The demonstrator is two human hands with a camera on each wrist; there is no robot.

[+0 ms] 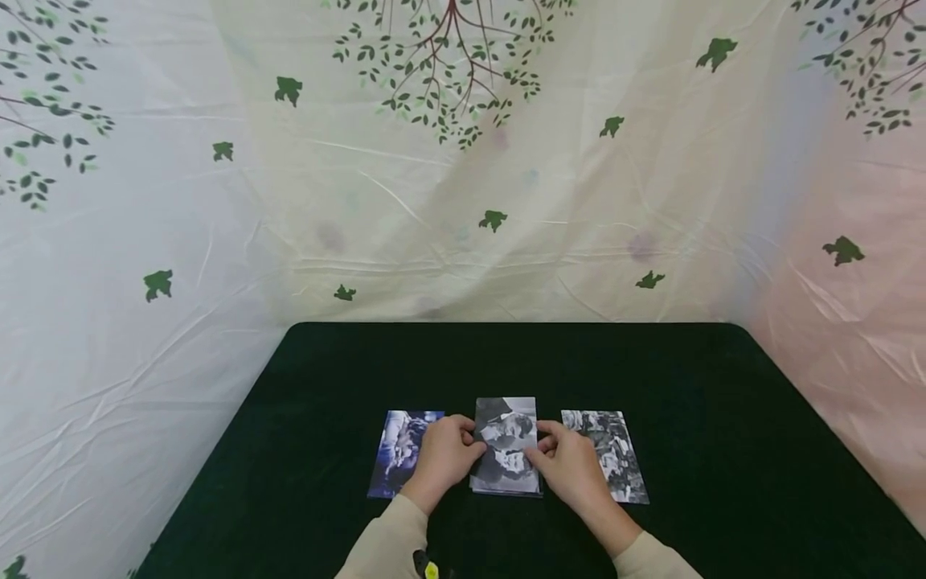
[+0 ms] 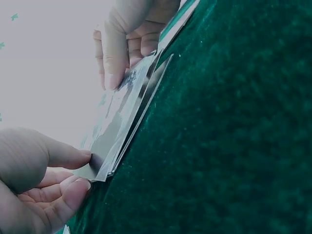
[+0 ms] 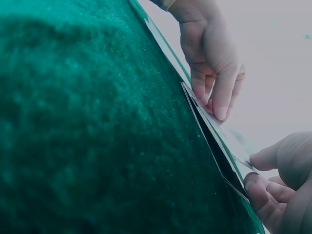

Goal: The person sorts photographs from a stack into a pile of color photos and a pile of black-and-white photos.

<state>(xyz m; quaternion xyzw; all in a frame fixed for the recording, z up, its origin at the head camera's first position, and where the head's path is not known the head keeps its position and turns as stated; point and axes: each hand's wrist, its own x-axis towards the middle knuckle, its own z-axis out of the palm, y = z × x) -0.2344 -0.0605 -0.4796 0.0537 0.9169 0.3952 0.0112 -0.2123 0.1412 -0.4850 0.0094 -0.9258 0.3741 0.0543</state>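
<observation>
A small stack of black-and-white photo cards [image 1: 509, 480] lies in the middle, between my two hands. My left hand [image 1: 443, 460] pinches its left edge, thumb on the top card and fingers at the side. On the opposite edge, my right hand [image 1: 575, 468] pinches with thumb and fingers. In the left wrist view the stacked cards [image 2: 109, 139] are slightly fanned at their edges. The right wrist view shows a gap between the upper and lower cards [image 3: 214, 141]. A bluish photo card [image 1: 391, 458] lies left, partly behind my left hand.
Another black-and-white photo card [image 1: 624, 462] lies on the right, partly covered by my right hand. Everything rests on a dark green cloth-covered table [image 1: 506, 358]. Behind it hangs a pale curtain [image 1: 405, 241] printed with leaves and branches.
</observation>
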